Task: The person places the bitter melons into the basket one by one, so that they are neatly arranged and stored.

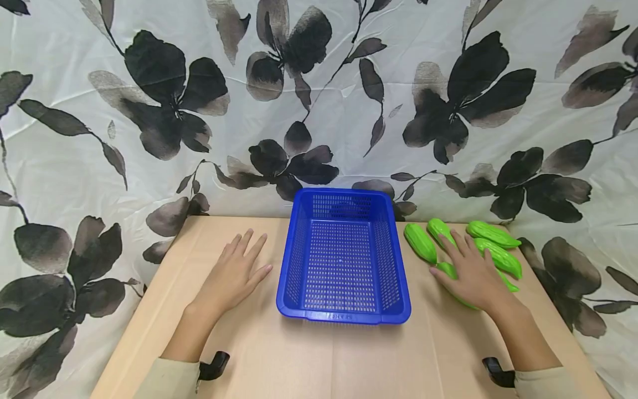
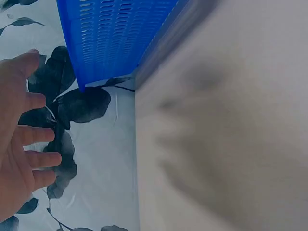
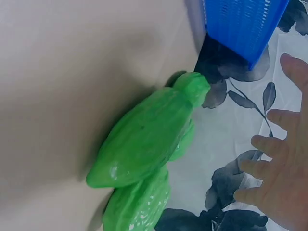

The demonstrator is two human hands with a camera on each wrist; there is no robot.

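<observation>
My left hand [image 1: 230, 281] hovers with spread, straight fingers over the table, left of a blue plastic basket [image 1: 344, 317]; it holds nothing. In the left wrist view the left hand [image 2: 19, 159] appears palm-side, below the basket [image 2: 106, 43]. My right hand [image 1: 473, 275], fingers spread, is over a group of shiny green, ridged, pod-shaped vegetables [image 1: 420, 243] right of the basket. It partly hides some of them from the head view. In the right wrist view the right hand [image 3: 279, 178] stands apart from the nearest green vegetable [image 3: 144, 137], with nothing gripped.
The basket has perforated walls and nothing inside. It stands on the light wooden table [image 1: 329, 360] near the back edge. A white cloth with dark flowers [image 1: 349, 111] hangs behind and beside the table. Black wrist mounts [image 1: 214, 366] stick out at both cuffs.
</observation>
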